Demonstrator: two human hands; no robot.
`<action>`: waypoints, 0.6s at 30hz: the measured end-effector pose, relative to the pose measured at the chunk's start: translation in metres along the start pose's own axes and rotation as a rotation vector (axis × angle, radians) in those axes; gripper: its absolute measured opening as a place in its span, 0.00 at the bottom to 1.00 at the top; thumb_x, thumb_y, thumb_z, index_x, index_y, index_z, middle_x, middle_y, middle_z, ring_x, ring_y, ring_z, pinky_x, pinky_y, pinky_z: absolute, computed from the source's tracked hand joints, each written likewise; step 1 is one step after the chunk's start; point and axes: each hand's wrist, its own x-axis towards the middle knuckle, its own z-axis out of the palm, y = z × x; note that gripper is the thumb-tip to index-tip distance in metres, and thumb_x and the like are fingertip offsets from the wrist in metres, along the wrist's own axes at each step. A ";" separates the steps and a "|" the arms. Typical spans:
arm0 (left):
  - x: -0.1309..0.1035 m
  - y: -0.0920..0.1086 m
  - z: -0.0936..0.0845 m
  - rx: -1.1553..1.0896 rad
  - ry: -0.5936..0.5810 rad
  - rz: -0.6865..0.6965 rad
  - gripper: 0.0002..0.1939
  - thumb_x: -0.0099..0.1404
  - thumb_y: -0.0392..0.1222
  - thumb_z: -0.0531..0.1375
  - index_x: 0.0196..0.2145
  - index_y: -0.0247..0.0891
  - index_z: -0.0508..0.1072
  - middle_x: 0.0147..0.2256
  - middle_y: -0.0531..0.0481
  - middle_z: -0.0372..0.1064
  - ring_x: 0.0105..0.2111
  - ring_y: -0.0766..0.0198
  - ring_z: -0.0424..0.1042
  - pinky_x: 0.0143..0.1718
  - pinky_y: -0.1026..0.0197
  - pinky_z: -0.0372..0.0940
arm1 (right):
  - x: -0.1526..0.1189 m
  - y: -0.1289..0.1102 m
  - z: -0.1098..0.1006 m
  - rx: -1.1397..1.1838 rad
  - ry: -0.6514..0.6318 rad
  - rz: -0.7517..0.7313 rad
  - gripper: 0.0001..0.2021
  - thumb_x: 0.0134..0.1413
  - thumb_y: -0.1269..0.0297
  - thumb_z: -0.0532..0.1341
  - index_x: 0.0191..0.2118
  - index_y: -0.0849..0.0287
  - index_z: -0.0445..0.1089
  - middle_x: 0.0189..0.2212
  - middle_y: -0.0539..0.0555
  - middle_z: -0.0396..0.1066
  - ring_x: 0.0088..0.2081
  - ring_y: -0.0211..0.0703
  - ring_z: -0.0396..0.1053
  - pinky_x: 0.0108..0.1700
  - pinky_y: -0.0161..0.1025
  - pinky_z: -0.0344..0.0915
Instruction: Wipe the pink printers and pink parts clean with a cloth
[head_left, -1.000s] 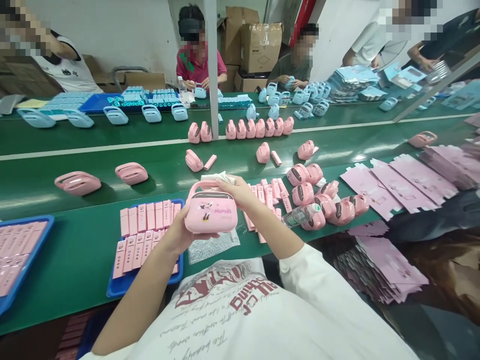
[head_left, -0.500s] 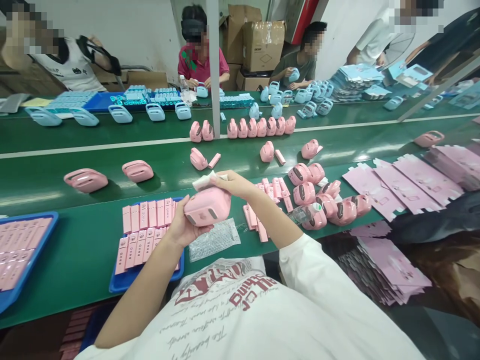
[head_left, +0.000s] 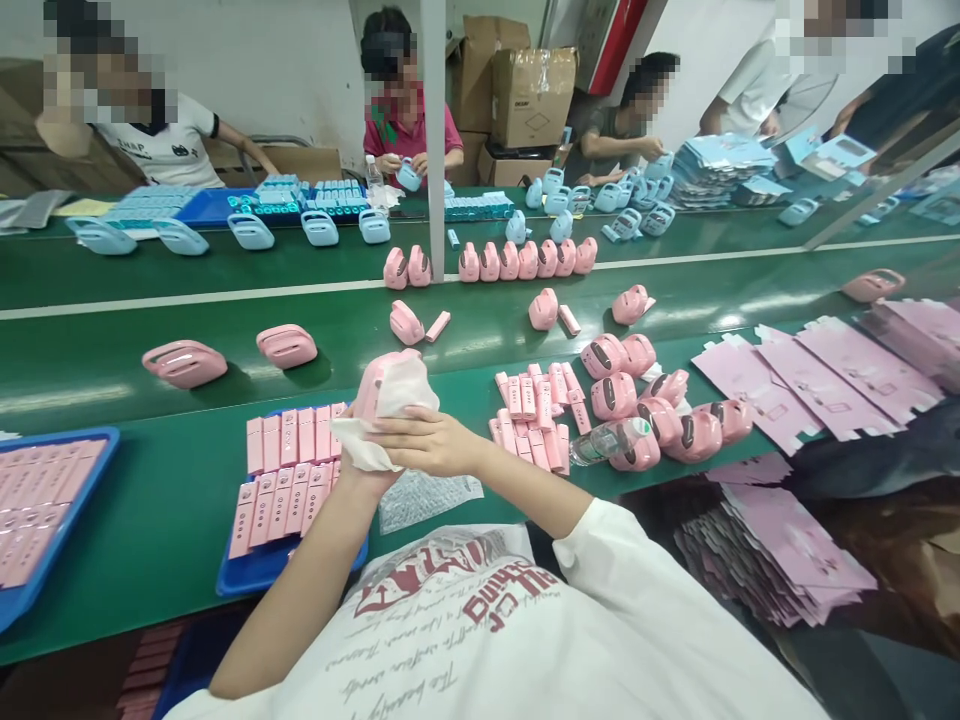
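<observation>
A pink rounded device (head_left: 369, 388) is held up over the near edge of the green table, partly covered by a white cloth (head_left: 409, 385). My left hand (head_left: 369, 476) grips the device from below, its fingers mostly hidden by the cloth. Pressed against the cloth on the device's near side is my right hand (head_left: 427, 441), fingers together. A clear bubble-wrap bag (head_left: 431, 498) lies beneath my hands. Just left of them, a blue tray (head_left: 259, 570) holds rows of pink boxes (head_left: 281, 500).
Pink devices (head_left: 613, 396), small pink boxes (head_left: 529, 398) and a plastic bottle (head_left: 607, 442) lie to the right, beside flat pink cartons (head_left: 810, 385). More pink devices (head_left: 184, 363) stand on the green belt (head_left: 337, 335). People sit across it behind blue devices.
The pink device has turned more upright and moved slightly left. The white cloth, earlier at its top, now spreads over its near side, and my right hand has come down and left with it.
</observation>
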 end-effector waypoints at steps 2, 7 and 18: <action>-0.001 0.006 0.000 -0.133 0.045 -0.024 0.18 0.59 0.53 0.53 0.41 0.39 0.70 0.31 0.48 0.74 0.29 0.58 0.73 0.26 0.59 0.69 | -0.012 0.012 -0.005 -0.069 0.095 0.132 0.12 0.61 0.58 0.54 0.43 0.50 0.73 0.49 0.50 0.74 0.57 0.39 0.65 0.64 0.45 0.54; 0.012 0.010 -0.019 -0.244 0.257 -0.036 0.14 0.58 0.43 0.57 0.42 0.39 0.70 0.35 0.46 0.74 0.33 0.58 0.75 0.28 0.60 0.71 | -0.054 0.047 -0.038 -0.462 0.169 1.127 0.17 0.65 0.58 0.48 0.44 0.60 0.70 0.40 0.60 0.75 0.45 0.46 0.72 0.48 0.41 0.65; 0.130 0.029 -0.075 0.575 0.408 0.328 0.31 0.37 0.25 0.69 0.41 0.35 0.69 0.37 0.49 0.72 0.36 0.60 0.74 0.35 0.62 0.71 | -0.100 0.088 -0.056 -0.683 -0.019 1.589 0.23 0.61 0.64 0.53 0.58 0.72 0.59 0.49 0.72 0.69 0.48 0.58 0.71 0.43 0.44 0.65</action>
